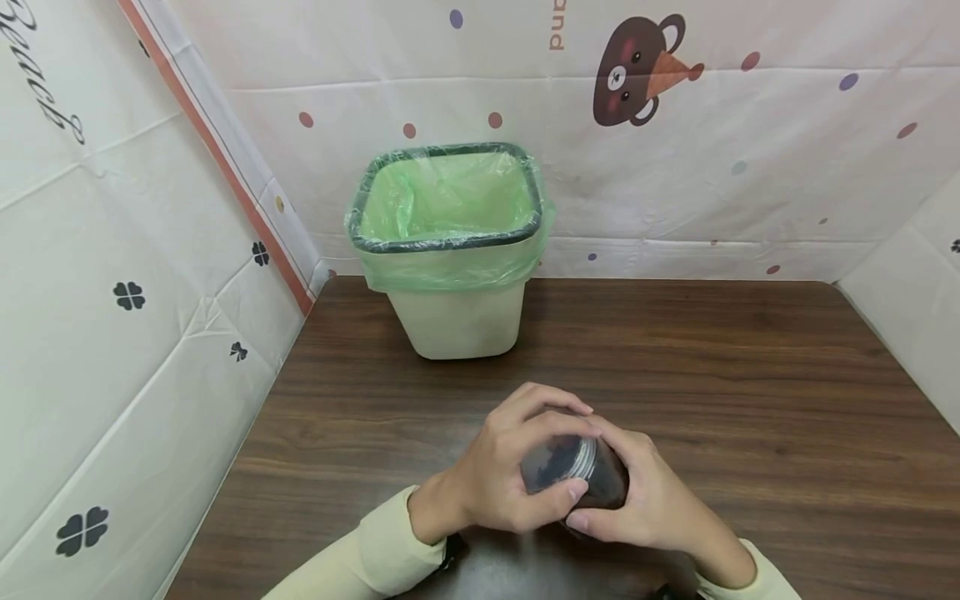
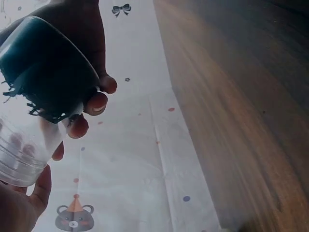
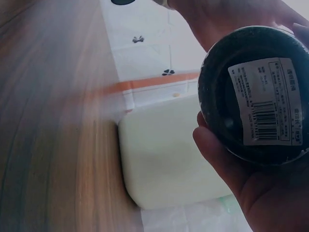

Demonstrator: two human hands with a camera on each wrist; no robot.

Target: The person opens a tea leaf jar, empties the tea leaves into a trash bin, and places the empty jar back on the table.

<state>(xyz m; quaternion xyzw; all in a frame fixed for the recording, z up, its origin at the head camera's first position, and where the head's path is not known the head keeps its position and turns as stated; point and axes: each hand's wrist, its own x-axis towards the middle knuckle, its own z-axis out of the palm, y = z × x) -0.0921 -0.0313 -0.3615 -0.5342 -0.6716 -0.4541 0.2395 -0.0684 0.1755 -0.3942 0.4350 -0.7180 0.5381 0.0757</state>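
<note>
A clear plastic jar with dark contents is held on its side, low over the table. My left hand grips its left part, fingers over the top and thumb on the near side. Around the darker right end curls my right hand, its thumb below. The left wrist view shows the jar with a dark, ragged-edged mass at one end and clear ridged threads at the other. A white barcode label is stuck on the jar's round dark end. Whether a lid is on, I cannot tell.
A cream trash bin lined with a green plastic bag stands at the back of the dark wood table. White printed sheets hang behind the table and along its sides.
</note>
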